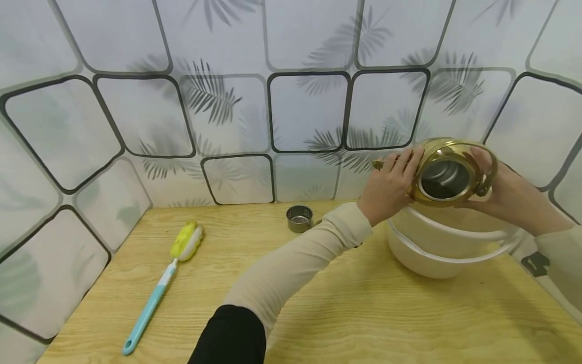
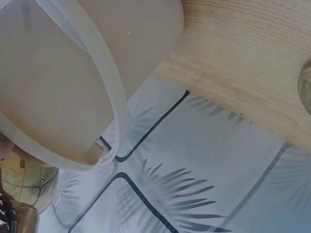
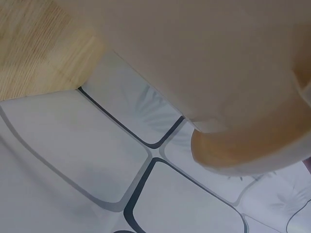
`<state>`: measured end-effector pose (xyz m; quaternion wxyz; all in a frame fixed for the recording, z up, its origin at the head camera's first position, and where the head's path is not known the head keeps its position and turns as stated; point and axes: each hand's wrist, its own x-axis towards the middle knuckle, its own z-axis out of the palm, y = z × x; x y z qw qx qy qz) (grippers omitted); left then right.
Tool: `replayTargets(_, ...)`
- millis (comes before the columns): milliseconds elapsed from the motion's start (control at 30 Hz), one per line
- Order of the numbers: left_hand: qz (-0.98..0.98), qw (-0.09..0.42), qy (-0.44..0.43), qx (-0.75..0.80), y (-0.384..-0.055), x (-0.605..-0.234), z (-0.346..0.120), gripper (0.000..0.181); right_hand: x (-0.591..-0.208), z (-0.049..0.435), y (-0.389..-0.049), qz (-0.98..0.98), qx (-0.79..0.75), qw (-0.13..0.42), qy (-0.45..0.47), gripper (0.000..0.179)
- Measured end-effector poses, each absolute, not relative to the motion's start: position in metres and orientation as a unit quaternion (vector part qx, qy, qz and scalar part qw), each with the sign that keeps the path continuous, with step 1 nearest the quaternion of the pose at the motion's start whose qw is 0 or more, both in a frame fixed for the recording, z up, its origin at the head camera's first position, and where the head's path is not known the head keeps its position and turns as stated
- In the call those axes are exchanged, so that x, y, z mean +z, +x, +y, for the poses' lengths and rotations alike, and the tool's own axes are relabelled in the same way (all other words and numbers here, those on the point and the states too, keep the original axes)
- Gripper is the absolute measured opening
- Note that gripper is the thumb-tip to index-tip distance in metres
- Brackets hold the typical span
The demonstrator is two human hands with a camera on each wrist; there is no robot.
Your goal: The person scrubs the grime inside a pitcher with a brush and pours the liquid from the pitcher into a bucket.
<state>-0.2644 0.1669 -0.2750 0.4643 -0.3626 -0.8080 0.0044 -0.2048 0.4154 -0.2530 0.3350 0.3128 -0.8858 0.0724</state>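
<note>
In the head view a shiny gold teapot [image 1: 447,174] is tilted over a white bucket [image 1: 427,255], its round mouth facing the camera and showing a bare metal inside. My left hand [image 1: 394,184] grips its left side near the short spout. On the other side my right hand [image 1: 502,194] holds the pot's body beside its curved handle, thumb underneath; part of that hand is hidden behind the pot. The left wrist view shows the bucket's rim [image 2: 109,73] close up, with a piece of the gold teapot [image 2: 31,182] at lower left. Pale bucket wall [image 3: 194,58] fills much of the right wrist view.
A small steel strainer cup [image 1: 299,218] stands near the wall. Just right of it, a bit of gold shows behind my left sleeve. A cleaning brush [image 1: 156,293] with a blue handle and yellow sponge head lies at left on the wooden table [image 1: 218,253]. Patterned wall covering surrounds the table.
</note>
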Motion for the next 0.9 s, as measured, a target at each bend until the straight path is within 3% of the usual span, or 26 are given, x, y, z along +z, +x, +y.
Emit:
replayTargets(200,-0.792,0.494,-0.359,0.004,-0.2663,-0.2748,0.1689,0.096,-0.2512,0.4196,-0.2104,-0.871,0.041,0.372,0.318,0.103)
replayTargets(433,-0.777,0.513,-0.365,0.002,-0.2659,-0.2736,0.1678,0.092,-0.248,0.4187,-0.2078,-0.868,0.074,0.373,0.319,0.099)
replayTargets(900,-0.778,0.5,-0.38,0.014,-0.2652,-0.2704,0.1644,0.091,-0.2559,0.4165,-0.2078,-0.823,-0.032,0.487,0.291,0.08)
